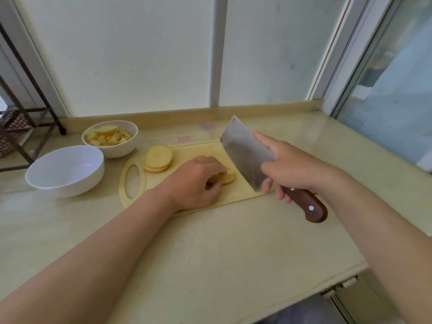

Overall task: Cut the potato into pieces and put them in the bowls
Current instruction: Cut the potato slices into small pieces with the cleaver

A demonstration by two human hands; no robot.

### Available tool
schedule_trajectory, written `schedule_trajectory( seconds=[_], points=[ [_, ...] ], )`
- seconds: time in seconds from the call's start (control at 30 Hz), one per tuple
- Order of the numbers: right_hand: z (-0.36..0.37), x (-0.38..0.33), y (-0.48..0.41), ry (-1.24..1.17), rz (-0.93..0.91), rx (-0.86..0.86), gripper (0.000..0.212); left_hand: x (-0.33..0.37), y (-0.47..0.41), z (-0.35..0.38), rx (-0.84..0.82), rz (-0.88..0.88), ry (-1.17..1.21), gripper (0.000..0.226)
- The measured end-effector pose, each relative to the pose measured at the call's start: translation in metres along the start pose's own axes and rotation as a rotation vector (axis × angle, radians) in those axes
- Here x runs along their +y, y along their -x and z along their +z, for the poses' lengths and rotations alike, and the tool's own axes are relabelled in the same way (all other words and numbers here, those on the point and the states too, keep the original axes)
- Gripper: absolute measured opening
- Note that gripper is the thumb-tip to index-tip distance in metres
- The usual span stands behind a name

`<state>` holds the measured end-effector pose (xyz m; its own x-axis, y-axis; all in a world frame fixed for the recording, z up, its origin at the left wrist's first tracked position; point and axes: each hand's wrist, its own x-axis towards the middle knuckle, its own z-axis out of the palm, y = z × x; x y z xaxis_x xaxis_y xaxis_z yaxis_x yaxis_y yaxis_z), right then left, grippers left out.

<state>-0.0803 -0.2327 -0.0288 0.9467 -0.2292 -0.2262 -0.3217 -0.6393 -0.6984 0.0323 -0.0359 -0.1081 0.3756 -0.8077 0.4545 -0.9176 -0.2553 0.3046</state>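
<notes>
Forearms reach over the counter (210,253); leftmost, the near bowl (70,183) sits empty, ready for pieces; the far bowl (121,149) holds potato chunks (107,136); on the board (191,150) a stack (158,158) waits; the left hand (194,181) curls its fingers (216,169) onto more slices (228,178), pinning them steady; the right hand (289,167) grasps the cleaver (245,155), blade tilted just beside them, seemingly to cut.

The cutting board (194,153) is set on the worktop (210,253). A front bowl (67,185) and a rear bowl (119,151) are placed left of it; potato pieces (107,136) are contained in the latter.
</notes>
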Motion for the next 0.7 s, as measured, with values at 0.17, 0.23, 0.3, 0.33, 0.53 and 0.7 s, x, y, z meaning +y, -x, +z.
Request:
schedule_trajectory(
  seconds=[0.17,0.23,0.3,0.33,0.53,0.7],
  points=[
    [0.014,-0.020,0.008,0.162,-0.018,-0.036,0.092,0.002,0.001,-0.003,-0.006,-0.011,0.008,0.028],
    [0.017,-0.027,0.011,0.209,-0.012,-0.033,0.093,0.003,0.002,-0.003,-0.016,-0.020,0.007,0.030],
    [0.016,-0.033,0.015,0.256,-0.001,-0.026,0.093,0.003,0.002,-0.004,-0.030,-0.026,-0.001,0.032],
    [0.015,-0.036,0.017,0.271,0.004,-0.020,0.093,0.003,0.002,-0.004,-0.036,-0.031,-0.004,0.031],
    [0.015,-0.047,0.023,0.298,0.004,-0.006,0.090,0.004,0.002,-0.005,-0.052,-0.044,-0.012,0.029],
    [0.018,-0.048,0.028,0.303,0.014,-0.019,0.090,0.004,0.002,-0.004,-0.058,-0.044,-0.019,0.033]
  ],
)
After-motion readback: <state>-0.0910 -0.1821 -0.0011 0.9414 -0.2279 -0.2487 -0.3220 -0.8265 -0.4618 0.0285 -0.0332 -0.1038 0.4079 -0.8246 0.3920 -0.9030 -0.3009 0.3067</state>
